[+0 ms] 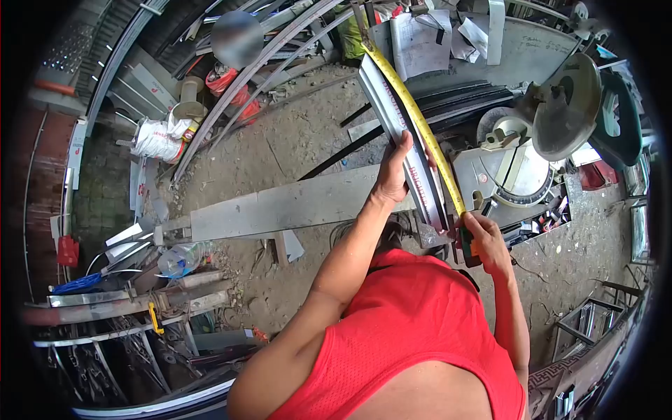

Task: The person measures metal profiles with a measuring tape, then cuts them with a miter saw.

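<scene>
Red mesh vest [413, 315] nearest cam. L hand [397, 171] grips long silver-white metal profile [381, 105]; R hand [488, 243] holds dark-cased tape measure [468, 253], yellow blade [412, 108] alongside.

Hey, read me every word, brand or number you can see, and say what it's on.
"BRIGHTE", final letter unclear: red print on the metal profile.
Tape measure numbers: too small to read.
Paper sheet: nothing legible.
Grey board handwriting: too faint.
White strip, red logo: too blurred.
</scene>
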Tool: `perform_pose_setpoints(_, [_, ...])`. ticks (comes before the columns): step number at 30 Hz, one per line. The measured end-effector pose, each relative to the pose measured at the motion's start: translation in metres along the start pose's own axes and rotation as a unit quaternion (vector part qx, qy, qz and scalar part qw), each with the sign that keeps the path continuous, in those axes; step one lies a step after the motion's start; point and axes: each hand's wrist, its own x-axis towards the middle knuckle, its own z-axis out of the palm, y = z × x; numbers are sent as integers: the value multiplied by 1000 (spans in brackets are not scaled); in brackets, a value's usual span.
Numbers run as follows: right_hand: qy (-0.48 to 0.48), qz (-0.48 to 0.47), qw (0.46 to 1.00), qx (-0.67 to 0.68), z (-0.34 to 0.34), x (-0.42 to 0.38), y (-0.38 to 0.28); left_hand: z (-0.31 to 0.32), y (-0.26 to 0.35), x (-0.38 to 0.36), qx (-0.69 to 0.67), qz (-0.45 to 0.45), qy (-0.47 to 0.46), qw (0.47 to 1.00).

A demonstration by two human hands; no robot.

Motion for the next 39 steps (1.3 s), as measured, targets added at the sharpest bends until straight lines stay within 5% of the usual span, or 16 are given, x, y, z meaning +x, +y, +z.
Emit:
perform_pose_setpoints(9, [-2, 15, 999, 46, 12, -3, -6, -17, -10, 6, 0, 0, 20, 1000])
perform_pose_setpoints(11, [-7, 7, 1000, -20, 8, -2, -7, -21, -19, 13, -29, 17, 60, 998])
perform_pose_setpoints(14, [13, -36, 992, -124, 2, -11, -13, -3, 2, 7, -85, 51, 5, 995])
perform_pose_setpoints(23, [-34, 73, 989, -126, -12, -29, -40, -3, 28, 10, -114, 99, 42, 988])
perform_pose_setpoints(39, [-24, 60, 992, -112, -14, -24, -26, -10, 26, 9, -123, 99, 43, 986])
